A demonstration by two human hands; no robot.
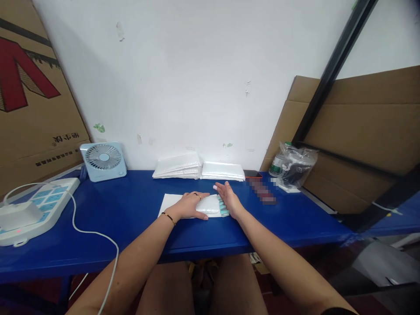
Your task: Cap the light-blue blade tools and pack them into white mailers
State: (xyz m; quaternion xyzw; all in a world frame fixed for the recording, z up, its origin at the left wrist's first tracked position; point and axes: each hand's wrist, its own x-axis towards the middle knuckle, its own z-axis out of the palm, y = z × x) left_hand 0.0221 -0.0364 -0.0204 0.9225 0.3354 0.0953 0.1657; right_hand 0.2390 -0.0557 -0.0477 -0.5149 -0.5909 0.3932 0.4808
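Person at a blue table (pixel 141 238), with both bare hands at a white padded packet (pixel 210 204) near the front edge. The packet lay flat between the forearms; a flat white piece (pixel 169 201) extended from under the left hand, and whether it formed part of the same packet could not be told. The left hand (pixel 189 205) rested palm down across the packet, fingers extended and thumb spread, pressing rather than gripping. The right hand (pixel 231 204) stood on edge at the packet's right end, open and with nothing clasped, beside a teal striped strip (pixel 223 207); whether it touched the strip could not be made out.

Progress, as judged from the arrangement: the handling of this packet appeared to be partway through. It was laid out and steadied, but the teal strip remained exposed at the right end, so that end seemed unfinished. Against the wall stood two stacks of similar white packets, a left stack (pixel 177 167) with its layers slightly fanned and a right stack (pixel 223 171) lying more evenly. Whether these were completed or waiting could not be determined, so the amount left was uncertain.
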